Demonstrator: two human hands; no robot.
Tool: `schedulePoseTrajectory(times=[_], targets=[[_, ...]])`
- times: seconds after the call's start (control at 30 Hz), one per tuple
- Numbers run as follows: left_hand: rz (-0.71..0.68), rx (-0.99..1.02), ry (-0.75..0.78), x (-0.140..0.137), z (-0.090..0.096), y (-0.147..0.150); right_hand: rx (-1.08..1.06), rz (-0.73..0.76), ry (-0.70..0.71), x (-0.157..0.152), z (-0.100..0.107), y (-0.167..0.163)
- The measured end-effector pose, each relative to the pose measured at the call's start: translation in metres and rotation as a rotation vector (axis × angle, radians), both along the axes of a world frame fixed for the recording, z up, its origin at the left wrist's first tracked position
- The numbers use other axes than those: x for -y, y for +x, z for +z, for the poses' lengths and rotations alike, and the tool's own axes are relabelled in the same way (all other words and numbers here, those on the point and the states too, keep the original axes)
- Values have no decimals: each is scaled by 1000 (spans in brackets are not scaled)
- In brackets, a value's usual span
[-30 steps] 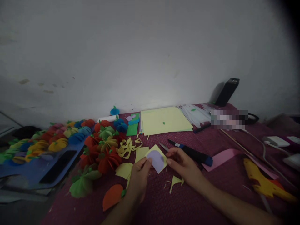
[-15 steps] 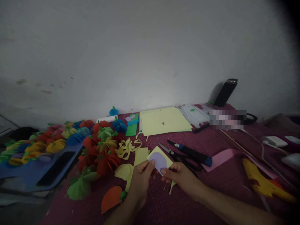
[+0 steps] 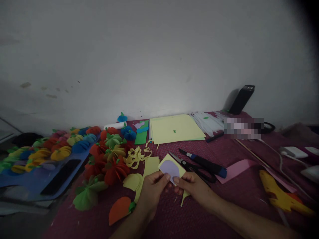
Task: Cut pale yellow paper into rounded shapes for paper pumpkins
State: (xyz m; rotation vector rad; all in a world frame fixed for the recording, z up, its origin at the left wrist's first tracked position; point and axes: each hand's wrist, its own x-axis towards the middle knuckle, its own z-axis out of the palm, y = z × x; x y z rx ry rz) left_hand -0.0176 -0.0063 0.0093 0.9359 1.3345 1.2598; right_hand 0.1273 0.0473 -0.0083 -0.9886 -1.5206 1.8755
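At the far left of the near side, a green paper pumpkin (image 3: 87,196) sits beside a crowd of other fanned paper fruits, and just right of it an orange paper piece (image 3: 119,210) with a green leaf lies flat on the plum-coloured tabletop (image 3: 161,225). Then come rounded yellow cut-outs (image 3: 132,182), close beside the left wrist.

The left hand (image 3: 152,191) pinches the lower left edge of a small yellow paper square (image 3: 181,170), its thumb pressed on top and its other fingers curled underneath. On that square lies a lilac rounded template (image 3: 169,168); both thumbs cover part of its near edge, so its full outline is hidden. Square and template are held together above the tabletop, turned like a diamond, one corner pointing toward the wall and the opposite one down between the thumbs. Neither piece shows a clear long axis. The right hand (image 3: 195,187) grips the lower right edge in the same way, thumb on top, so the paper lies just ahead of both sets of fingers, neither hand plainly nearer.

Beyond the right hand lie black-handled scissors (image 3: 191,167), blades pointing up and left toward the square's far side but apart from it. A utility knife (image 3: 205,162) slants alongside, farther right.
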Motion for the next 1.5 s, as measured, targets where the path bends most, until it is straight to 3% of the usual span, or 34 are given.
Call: schedulePoseTrajectory(times=[0.27,0.6,1.07,1.4,1.5], targets=[[54,-38,-13,-1,-3,1,-8,47,39,-1,1,0],[82,-38,-51,-1,-1,1,34,-61,150,-4,0,-1],[74,63,11,-3,1,-6,111,-76,184,-4,3,1],[113,174,-57,-6,7,-9,47,-66,145,-5,7,1],[48,151,-56,-5,10,-9,19,-68,145,-8,8,3]])
